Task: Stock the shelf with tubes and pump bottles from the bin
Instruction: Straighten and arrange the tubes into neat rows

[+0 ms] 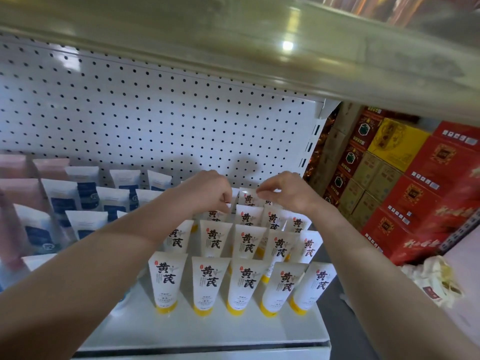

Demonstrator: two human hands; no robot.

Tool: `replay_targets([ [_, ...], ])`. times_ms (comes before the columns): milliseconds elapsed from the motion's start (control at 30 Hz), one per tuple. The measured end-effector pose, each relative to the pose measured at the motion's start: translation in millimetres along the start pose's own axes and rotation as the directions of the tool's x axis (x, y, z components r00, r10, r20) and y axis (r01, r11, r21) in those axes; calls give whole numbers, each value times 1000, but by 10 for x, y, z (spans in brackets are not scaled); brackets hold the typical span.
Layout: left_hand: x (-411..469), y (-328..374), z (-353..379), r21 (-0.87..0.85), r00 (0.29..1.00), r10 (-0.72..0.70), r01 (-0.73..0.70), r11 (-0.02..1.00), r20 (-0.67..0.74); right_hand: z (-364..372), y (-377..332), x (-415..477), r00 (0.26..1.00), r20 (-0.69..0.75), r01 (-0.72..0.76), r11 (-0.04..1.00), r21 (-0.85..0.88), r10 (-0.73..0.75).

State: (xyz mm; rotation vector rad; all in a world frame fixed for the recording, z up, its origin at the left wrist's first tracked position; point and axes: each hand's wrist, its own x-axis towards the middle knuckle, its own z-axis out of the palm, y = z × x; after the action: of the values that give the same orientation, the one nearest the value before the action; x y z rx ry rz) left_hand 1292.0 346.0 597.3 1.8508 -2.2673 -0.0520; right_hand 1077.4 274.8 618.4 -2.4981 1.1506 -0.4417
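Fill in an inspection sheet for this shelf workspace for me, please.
Surface: white shelf carrying rows of tubes.
Job's things: yellow-capped tubes standing cap-down in rows; bin and pump bottles not in view.
Clutter: nothing seen.
Grippers: left hand, fingers curled at the back row, grip unclear; right hand pinches back-row tube at its top edge.
Cables: nothing seen.
Surroundings: blue-labelled tubes and pink tubes to the left, pegboard behind, red and yellow cartons and a white bag to the right.

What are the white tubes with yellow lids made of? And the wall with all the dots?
The tubes look like soft, smooth plastic: flat sealed tops, slight sheen. Their caps look like harder plastic. The wall is probably white-painted metal, with punched holes.
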Motion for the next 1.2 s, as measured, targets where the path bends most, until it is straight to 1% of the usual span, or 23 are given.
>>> replay_targets([
  [100,64,144,-29,-69,999,25,-28,997,-42,-189,145,-50,1000,-8,-26,999,-27,26],
  [200,179,313,-9,-92,998,56,-59,994,-43,-316,287,-138,998,26,-58,997,-53,59],
  [333,360,525,80,-92,995,93,-95,991,-20,-378,476,-228,996,60,-63,990,-128,71],
  [500,525,732,184,-46,989,146,-145,988,18,-353,595,-334,987,121,-85,987,-135,102],
  [633,601,817,266,-12,985,170,-170,985,37,-236,674,-355,986,125,-83,969,-231,114],
  [800,653,848,380,66,988,150,-153,986,46,-163,768,-348,992,64,-85,959,-271,106],
  [967,687,871,409,34,990,124,-126,991,64,-208,832,-365,992,65,-83,945,-317,109],
  [1200,701,877,438,-5,991,127,-127,992,53,-229,865,-399,990,75,-97,960,-264,121],
])
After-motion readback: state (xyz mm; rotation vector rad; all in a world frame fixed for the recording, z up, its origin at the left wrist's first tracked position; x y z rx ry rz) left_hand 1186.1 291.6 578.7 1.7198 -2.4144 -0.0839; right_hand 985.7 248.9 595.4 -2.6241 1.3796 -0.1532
